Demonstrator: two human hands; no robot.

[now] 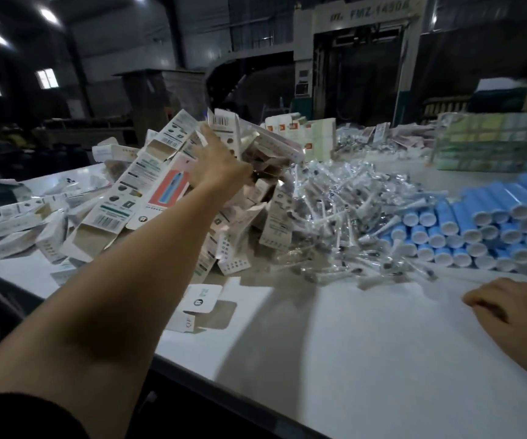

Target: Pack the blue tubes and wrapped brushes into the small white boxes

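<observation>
A tall heap of small white boxes [160,198] covers the left half of the white table [335,350]. My left hand [221,163] reaches far into the top of the heap, its fingers on an upright box with a barcode [225,131]; the grip itself is hidden behind the hand. Right of the heap lies a pile of clear-wrapped brushes [344,217]. Blue tubes [483,229] with white ends are stacked in rows at the right. My right hand [509,308] rests on the bare table near the tubes, fingers loosely curled and holding nothing.
One flat unfolded box [203,299] lies alone near the table's front edge. Stacked cartons [316,137] and a green-patterned bundle [490,141] stand at the far side. A large machine [357,58] rises behind the table. The table's front left edge drops to a dark floor.
</observation>
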